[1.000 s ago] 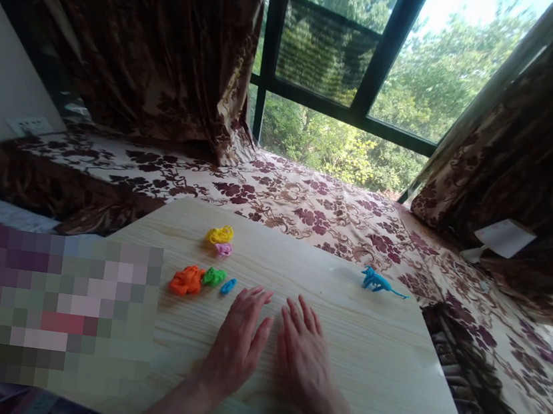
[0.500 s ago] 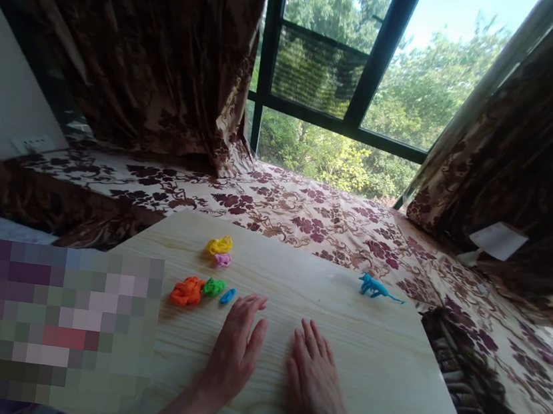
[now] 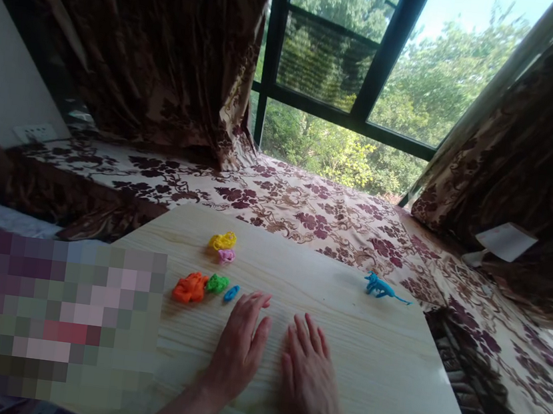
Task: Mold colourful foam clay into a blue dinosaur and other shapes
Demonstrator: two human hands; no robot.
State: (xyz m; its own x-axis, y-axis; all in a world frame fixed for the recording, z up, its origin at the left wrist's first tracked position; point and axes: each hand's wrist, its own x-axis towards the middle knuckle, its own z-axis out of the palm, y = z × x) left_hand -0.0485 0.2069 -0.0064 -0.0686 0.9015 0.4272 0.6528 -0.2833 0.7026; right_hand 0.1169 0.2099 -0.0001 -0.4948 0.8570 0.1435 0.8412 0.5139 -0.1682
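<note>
My left hand (image 3: 238, 343) and my right hand (image 3: 308, 369) lie flat, palms down and fingers stretched, side by side on a pale wooden table (image 3: 377, 374). Neither holds anything. Just left of my left fingertips lies a small blue clay piece (image 3: 231, 292), then a green lump (image 3: 217, 284) and an orange lump (image 3: 190, 287). Farther back sit a yellow lump (image 3: 222, 240) and a pink lump (image 3: 225, 254). A blue clay animal figure (image 3: 382, 287) with a long tail stands near the table's far right edge.
A floral brown bedspread (image 3: 306, 207) lies behind the table, with matching curtains (image 3: 165, 45) on both sides of a dark-framed window (image 3: 368, 77). A white card (image 3: 504, 240) rests at the right. A blurred-out patch (image 3: 73, 323) covers the table's left part.
Both hands stayed flat on the table; the right hand drew back toward me slightly and then closer to the left. The view shifted a little.
</note>
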